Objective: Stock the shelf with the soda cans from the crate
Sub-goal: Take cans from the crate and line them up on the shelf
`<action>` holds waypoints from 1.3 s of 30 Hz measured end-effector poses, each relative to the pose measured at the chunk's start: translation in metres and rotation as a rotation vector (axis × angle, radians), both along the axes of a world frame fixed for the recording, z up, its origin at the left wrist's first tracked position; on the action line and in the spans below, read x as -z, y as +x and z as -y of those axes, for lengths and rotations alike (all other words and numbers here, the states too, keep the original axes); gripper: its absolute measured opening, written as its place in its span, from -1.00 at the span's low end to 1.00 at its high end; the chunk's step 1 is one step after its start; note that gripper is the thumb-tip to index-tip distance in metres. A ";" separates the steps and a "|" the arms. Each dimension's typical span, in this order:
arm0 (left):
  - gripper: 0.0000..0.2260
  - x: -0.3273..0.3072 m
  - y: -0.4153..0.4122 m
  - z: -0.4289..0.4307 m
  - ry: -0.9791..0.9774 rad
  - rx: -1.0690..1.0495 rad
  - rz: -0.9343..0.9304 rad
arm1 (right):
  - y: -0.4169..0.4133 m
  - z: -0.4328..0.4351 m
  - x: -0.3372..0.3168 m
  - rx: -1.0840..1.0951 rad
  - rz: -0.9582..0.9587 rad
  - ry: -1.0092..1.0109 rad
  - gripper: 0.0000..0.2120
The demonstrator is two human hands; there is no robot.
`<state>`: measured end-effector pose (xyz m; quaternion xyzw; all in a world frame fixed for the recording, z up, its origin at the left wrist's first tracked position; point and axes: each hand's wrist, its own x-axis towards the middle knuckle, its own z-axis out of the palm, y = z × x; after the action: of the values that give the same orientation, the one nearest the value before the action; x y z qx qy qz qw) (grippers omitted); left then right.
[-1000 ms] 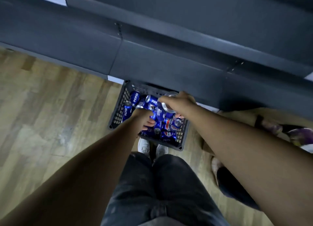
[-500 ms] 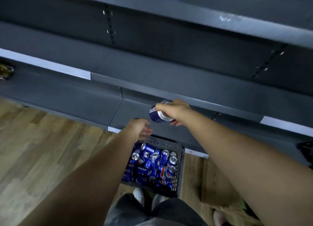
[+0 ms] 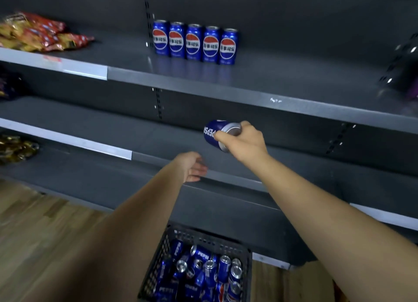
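My right hand (image 3: 245,139) grips a blue soda can (image 3: 213,133), tilted on its side in the air in front of the middle shelf. My left hand (image 3: 192,167) hangs empty with loosely curled fingers, lower and to the left, just before a lower shelf's front edge. A dark plastic crate (image 3: 247,267) on the floor below holds several blue soda cans (image 3: 203,272) lying jumbled. On the upper grey shelf (image 3: 260,77) several blue cans (image 3: 194,42) stand upright in a row near the back.
Red and gold snack bags (image 3: 38,33) lie at the left end of the upper shelf. More gold packets (image 3: 15,147) sit on a lower shelf at the left. A dark item (image 3: 407,75) sits at the far right. Wooden floor (image 3: 34,222) lies at lower left.
My right hand lifted the can out of the crate up to middle-shelf height. My left hand also rose from the crate, empty. My view tilted up and now takes in the upper shelf.
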<state>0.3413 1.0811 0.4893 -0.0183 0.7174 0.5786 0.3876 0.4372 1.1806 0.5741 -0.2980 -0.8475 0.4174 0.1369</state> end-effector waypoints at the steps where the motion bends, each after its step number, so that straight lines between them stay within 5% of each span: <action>1: -0.80 -0.010 -0.005 -0.004 0.038 0.002 -0.015 | 0.000 -0.001 -0.003 0.007 -0.039 0.009 -0.58; 13: -0.47 -0.101 -0.024 -0.040 0.559 0.027 -0.023 | -0.005 -0.004 0.002 0.003 -0.489 0.113 -0.21; 20: -0.52 -0.104 -0.028 -0.041 0.730 0.118 -0.038 | -0.015 -0.002 0.024 0.019 -0.536 0.193 -0.19; 26: -0.61 -0.086 -0.035 -0.036 0.690 0.117 -0.122 | -0.019 0.006 0.048 0.042 -0.481 0.154 -0.11; 33: -0.44 -0.059 -0.040 -0.031 0.688 0.131 -0.099 | -0.017 0.019 0.064 0.024 -0.476 0.093 -0.17; 39: -0.69 -0.054 -0.046 -0.032 0.674 0.155 -0.094 | -0.011 0.014 0.048 0.000 -0.400 -0.172 -0.42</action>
<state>0.2955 1.1128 0.5433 0.1916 0.5024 0.7520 0.3813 0.4267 1.1665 0.5262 -0.2198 -0.7647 0.5391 0.2763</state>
